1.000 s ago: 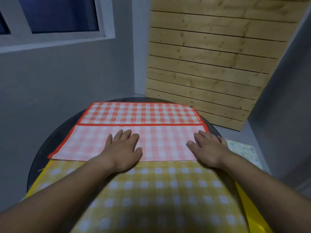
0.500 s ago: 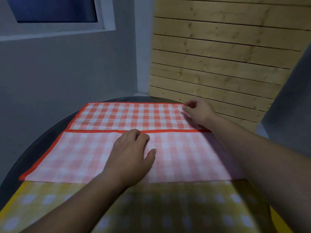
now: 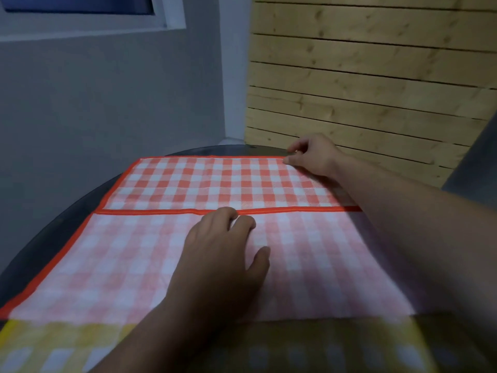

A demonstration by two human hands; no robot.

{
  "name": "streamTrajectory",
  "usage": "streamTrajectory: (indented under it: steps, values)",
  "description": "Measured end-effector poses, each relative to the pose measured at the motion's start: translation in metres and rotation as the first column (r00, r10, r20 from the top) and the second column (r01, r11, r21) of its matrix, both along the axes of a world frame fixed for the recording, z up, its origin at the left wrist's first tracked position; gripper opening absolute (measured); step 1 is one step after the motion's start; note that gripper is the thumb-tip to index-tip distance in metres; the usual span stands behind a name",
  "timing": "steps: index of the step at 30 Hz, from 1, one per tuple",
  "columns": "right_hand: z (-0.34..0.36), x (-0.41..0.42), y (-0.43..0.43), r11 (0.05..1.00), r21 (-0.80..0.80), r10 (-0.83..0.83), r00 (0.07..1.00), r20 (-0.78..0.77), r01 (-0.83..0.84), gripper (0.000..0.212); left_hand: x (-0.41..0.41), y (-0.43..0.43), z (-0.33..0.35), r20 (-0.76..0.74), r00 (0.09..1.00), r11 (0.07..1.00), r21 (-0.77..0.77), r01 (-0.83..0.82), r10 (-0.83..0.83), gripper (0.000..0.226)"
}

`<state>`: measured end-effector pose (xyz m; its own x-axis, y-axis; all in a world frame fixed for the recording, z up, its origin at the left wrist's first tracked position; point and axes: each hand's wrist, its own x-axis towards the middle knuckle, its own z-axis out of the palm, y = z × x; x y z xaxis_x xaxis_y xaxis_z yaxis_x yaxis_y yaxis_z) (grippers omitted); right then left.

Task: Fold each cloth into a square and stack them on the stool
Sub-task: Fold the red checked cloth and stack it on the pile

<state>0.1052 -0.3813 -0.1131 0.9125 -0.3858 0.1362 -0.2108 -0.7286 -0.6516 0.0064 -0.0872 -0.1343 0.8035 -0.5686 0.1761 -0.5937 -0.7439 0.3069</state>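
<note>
Red checked cloth (image 3: pixel 215 184): spread on a dark round table (image 3: pixel 67 211), near half folded over.
Left hand (image 3: pixel 223 259): open, palm flat on the folded half.
Right hand (image 3: pixel 314 154): fingertips pinching the cloth's far right corner.
Yellow checked cloth (image 3: pixel 53 345): nearest, partly under the red one.

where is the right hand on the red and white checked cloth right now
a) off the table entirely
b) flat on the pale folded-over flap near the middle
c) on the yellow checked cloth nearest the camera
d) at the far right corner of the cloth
d: the right hand sits at the far right corner of the red and white checked cloth, fingers curled at its edge, while the left hand rests on the pale flap.
</note>
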Motion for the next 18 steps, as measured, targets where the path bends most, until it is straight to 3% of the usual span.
streamTrajectory:
  steps: [5,8,12,18]
  values:
    - [0.007,0.003,-0.001,0.983,-0.171,0.039,0.990,-0.134,-0.062,0.046,-0.001,0.002,-0.003,0.008,1.000,0.999,-0.031,0.008,-0.008,0.059]
    - [0.012,0.003,-0.001,0.982,-0.178,0.038,0.986,-0.163,-0.067,0.038,0.000,0.002,-0.004,-0.001,1.000,0.999,-0.040,0.006,-0.006,0.060]
    - [0.005,0.002,0.002,0.995,-0.082,0.044,0.991,-0.126,-0.055,0.018,0.000,0.001,-0.005,-0.010,1.000,0.999,-0.048,0.003,-0.003,0.059]
    - [0.009,-0.003,0.008,0.995,0.081,0.060,0.997,0.045,-0.064,0.016,0.000,0.001,-0.004,-0.010,1.000,0.999,-0.049,-0.004,0.004,0.062]
